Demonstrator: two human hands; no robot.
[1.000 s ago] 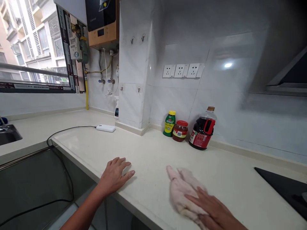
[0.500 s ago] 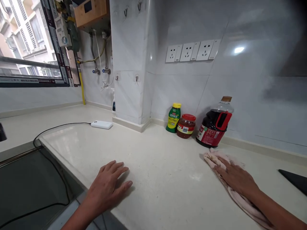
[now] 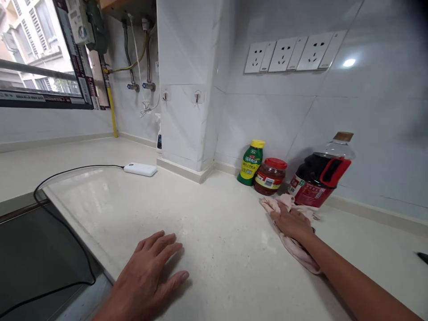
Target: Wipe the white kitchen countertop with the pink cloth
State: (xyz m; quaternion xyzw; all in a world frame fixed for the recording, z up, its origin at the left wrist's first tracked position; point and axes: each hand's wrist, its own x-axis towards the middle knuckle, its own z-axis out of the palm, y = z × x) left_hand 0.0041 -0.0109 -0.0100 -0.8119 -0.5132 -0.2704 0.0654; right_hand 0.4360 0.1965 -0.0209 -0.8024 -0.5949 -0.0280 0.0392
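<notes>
Under my right hand [image 3: 292, 224] lies a pale pink cloth [image 3: 294, 249], pressed flat on the white countertop [image 3: 214, 276]; my fingers hold it bunched. Just beyond the cloth stands a large bottle of dark liquid [image 3: 312, 178] with a red handle, its label partly hidden by hand and cloth. To its left are a red-lidded jar [image 3: 270, 176] and a green squeeze bottle [image 3: 250, 164] with a yellow cap. My left hand [image 3: 154, 263], fingers spread and holding nothing, is at the near part of the counter, close to its front edge.
A white power bank [image 3: 140, 169] with a black cable [image 3: 63, 223] lies at the left, the cable hanging over the counter edge. A wall pillar [image 3: 185, 125] juts out behind it, with a spray bottle [image 3: 159, 136] partly hidden beside it. A dark object [image 3: 423, 257] shows at the right edge.
My right hand has slid the cloth leftward along the counter, to in front of the large bottle and near the jar. The view has shifted; my left hand stays spread in about the same place.
</notes>
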